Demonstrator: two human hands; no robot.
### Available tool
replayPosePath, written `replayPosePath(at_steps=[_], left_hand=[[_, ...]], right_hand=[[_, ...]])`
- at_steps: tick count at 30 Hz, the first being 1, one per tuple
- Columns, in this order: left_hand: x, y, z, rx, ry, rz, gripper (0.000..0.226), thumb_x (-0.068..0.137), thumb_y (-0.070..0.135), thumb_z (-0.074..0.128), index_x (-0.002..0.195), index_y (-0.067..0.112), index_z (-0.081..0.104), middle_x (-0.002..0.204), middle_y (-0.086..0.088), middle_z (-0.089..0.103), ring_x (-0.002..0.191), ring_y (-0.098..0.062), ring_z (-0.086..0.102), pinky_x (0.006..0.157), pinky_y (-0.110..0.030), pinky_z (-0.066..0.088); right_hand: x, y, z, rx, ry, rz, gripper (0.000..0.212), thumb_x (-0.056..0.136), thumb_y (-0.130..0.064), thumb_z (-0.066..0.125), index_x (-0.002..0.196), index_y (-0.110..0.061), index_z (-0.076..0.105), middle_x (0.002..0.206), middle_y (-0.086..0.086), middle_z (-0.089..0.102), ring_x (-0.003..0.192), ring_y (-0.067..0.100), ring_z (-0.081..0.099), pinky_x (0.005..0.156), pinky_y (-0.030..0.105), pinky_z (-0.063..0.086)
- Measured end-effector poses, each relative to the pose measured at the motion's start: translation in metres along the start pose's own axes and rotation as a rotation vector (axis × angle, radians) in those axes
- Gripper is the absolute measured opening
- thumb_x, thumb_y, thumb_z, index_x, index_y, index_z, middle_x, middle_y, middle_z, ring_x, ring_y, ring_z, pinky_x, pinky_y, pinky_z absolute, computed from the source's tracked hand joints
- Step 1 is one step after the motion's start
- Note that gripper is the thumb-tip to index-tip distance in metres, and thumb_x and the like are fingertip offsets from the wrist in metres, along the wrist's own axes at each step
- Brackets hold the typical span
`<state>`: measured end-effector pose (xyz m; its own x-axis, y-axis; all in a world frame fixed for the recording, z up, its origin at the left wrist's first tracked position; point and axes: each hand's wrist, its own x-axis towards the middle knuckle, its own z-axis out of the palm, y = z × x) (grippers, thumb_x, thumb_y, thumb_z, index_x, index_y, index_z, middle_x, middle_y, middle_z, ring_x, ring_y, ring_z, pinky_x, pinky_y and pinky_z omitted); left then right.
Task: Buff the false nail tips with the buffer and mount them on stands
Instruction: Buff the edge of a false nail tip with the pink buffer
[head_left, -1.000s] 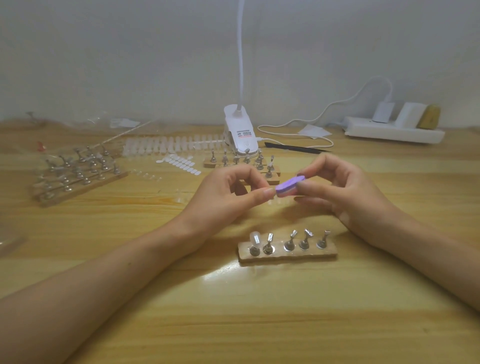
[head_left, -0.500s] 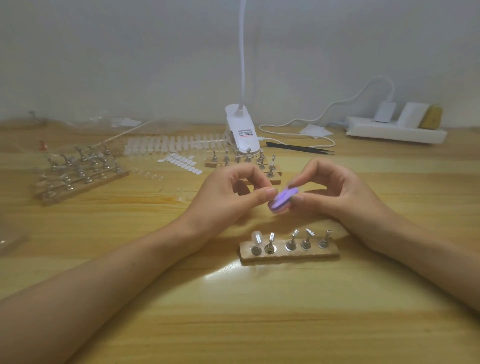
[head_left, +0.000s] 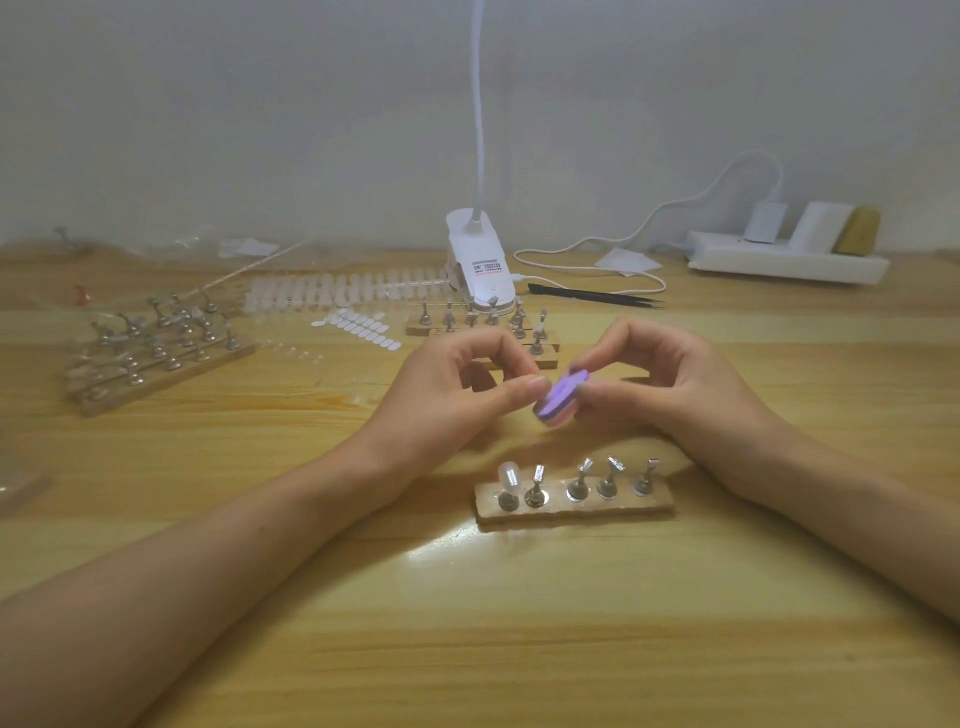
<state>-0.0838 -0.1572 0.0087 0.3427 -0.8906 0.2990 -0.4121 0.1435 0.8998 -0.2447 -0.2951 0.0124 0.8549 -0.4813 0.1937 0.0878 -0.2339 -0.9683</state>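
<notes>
Buffer (head_left: 558, 397) tipping steeply now, having lain level a second ago: judging a stroke under way. Right hand (head_left: 670, 384) fingers gripping it; left hand (head_left: 452, 395) fingers pinching closed against its edge, presumably on a nail tip hidden there. Hovering above the surface (head_left: 519, 623), just beyond the near stand (head_left: 574, 508), itself carrying one mounted tip (head_left: 509, 475) at its left end, four pegs (head_left: 608, 480) awaiting.

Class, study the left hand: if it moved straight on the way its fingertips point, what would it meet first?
The left hand points to the person's right, so it would first meet the purple buffer pinched in the right hand. They look almost touching, though depth is hard to judge.
</notes>
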Motion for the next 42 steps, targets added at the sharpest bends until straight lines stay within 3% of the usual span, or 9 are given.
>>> replayPosePath(at_steps=[4,7,10,13,16,26,33,39,42], left_hand=[[-0.0006,0.0002,0.0003,0.009,-0.006,-0.003,0.014,0.086,0.019,0.074,0.075,0.017,0.066,0.06,0.018,0.058,0.052,-0.007,0.043,0.05,-0.014,0.035],[0.0,0.0001,0.0002,-0.031,0.012,-0.016,0.016,0.087,0.019,0.074,0.074,0.018,0.065,0.06,0.016,0.059,0.051,-0.008,0.041,0.049,-0.013,0.034],[0.0002,0.0008,0.0005,-0.019,-0.008,-0.01,0.015,0.087,0.017,0.073,0.075,0.018,0.065,0.06,0.015,0.061,0.054,-0.012,0.043,0.05,-0.016,0.036],[0.0003,0.0007,0.0001,-0.044,0.003,-0.01,0.015,0.086,0.017,0.073,0.074,0.019,0.065,0.066,0.011,0.063,0.057,-0.013,0.044,0.051,-0.018,0.035],[0.0002,0.0006,0.0002,-0.038,-0.001,-0.006,0.015,0.086,0.016,0.074,0.074,0.019,0.066,0.066,0.011,0.064,0.057,-0.013,0.047,0.051,-0.016,0.037],[-0.0007,-0.0003,-0.0002,-0.038,0.022,-0.008,0.017,0.084,0.021,0.076,0.071,0.019,0.064,0.06,0.016,0.059,0.05,-0.006,0.041,0.048,-0.011,0.033],[-0.0005,-0.0009,-0.0004,-0.043,0.027,-0.016,0.018,0.086,0.02,0.075,0.072,0.022,0.064,0.066,0.014,0.062,0.056,-0.012,0.044,0.05,-0.013,0.036],[-0.0003,-0.0009,0.0009,-0.025,0.018,-0.025,0.019,0.087,0.02,0.074,0.071,0.02,0.062,0.06,0.015,0.058,0.05,-0.006,0.041,0.048,-0.011,0.033],[-0.0005,-0.0006,0.0008,-0.013,0.006,-0.023,0.018,0.087,0.02,0.074,0.072,0.021,0.063,0.062,0.014,0.059,0.052,-0.008,0.043,0.049,-0.013,0.035]], right_hand=[[-0.0007,-0.0003,0.0009,0.017,-0.067,0.01,0.02,0.076,-0.014,0.078,0.088,-0.01,0.064,0.101,0.012,0.075,0.087,0.036,0.075,0.075,0.042,0.062],[-0.0005,0.0001,0.0003,0.014,0.019,0.004,0.021,0.074,-0.017,0.079,0.089,-0.01,0.065,0.103,0.009,0.074,0.087,0.035,0.075,0.078,0.045,0.062],[0.0,0.0002,0.0004,0.038,-0.068,0.018,0.021,0.075,-0.015,0.079,0.09,-0.009,0.065,0.103,0.014,0.073,0.088,0.037,0.074,0.076,0.045,0.062],[-0.0002,0.0001,0.0002,0.038,-0.012,0.011,0.017,0.077,-0.014,0.077,0.09,-0.014,0.068,0.105,0.009,0.073,0.091,0.034,0.074,0.077,0.042,0.062],[0.0005,0.0003,0.0002,0.049,-0.075,0.013,0.016,0.076,-0.014,0.078,0.088,-0.013,0.068,0.105,0.016,0.072,0.09,0.036,0.074,0.074,0.04,0.062],[0.0036,0.0036,-0.0038,0.076,0.062,0.0,0.02,0.075,-0.014,0.077,0.091,-0.01,0.066,0.103,0.002,0.073,0.089,0.028,0.075,0.076,0.031,0.061],[0.0025,0.0028,-0.004,0.043,-0.014,0.03,0.022,0.073,-0.018,0.081,0.088,-0.012,0.066,0.102,0.009,0.074,0.09,0.036,0.074,0.081,0.045,0.061],[0.0024,-0.0002,-0.0041,0.078,0.074,0.033,0.025,0.073,-0.016,0.078,0.092,-0.006,0.064,0.109,0.019,0.071,0.089,0.037,0.074,0.08,0.042,0.062],[-0.0002,0.0001,-0.001,0.026,-0.063,0.04,0.02,0.078,-0.012,0.078,0.092,-0.006,0.066,0.101,0.018,0.075,0.088,0.037,0.075,0.077,0.042,0.062]])
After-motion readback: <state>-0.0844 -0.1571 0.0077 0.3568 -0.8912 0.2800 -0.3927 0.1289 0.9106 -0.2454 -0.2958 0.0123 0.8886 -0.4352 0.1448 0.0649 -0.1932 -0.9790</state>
